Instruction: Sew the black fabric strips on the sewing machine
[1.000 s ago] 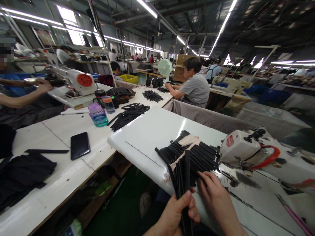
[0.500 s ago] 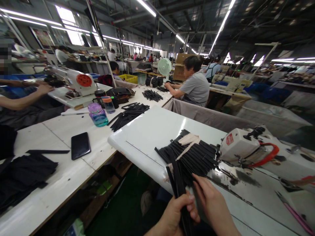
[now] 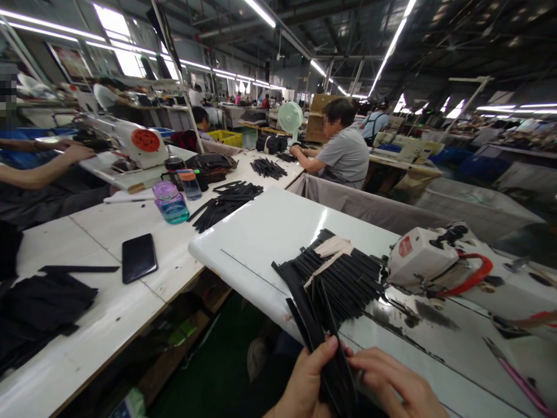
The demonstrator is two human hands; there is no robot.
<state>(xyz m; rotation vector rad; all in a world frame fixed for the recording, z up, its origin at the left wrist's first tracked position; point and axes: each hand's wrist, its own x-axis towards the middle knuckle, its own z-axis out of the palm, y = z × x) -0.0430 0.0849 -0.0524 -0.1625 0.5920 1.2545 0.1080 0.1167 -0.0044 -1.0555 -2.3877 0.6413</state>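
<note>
My left hand is closed around several narrow black fabric strips, which point up and away over the table edge. Close by on the right is my right hand, fingers loosely bent and partly apart, tips beside the lower part of the strips. Whether those tips touch the strips is hard to see. Beyond both hands, a bundle of black strips lies on the white sewing table, with a pale cloth band across it.
A sewing machine stands right of the bundle, with pink-handled tweezers nearby. On the left table are a phone, a purple-topped bottle, loose black strips and black fabric. A co-worker sits beyond.
My right hand has moved lower and slightly right, its fingers now more bent. The strips in my left hand have fanned apart, one leaning right over the bundle.
</note>
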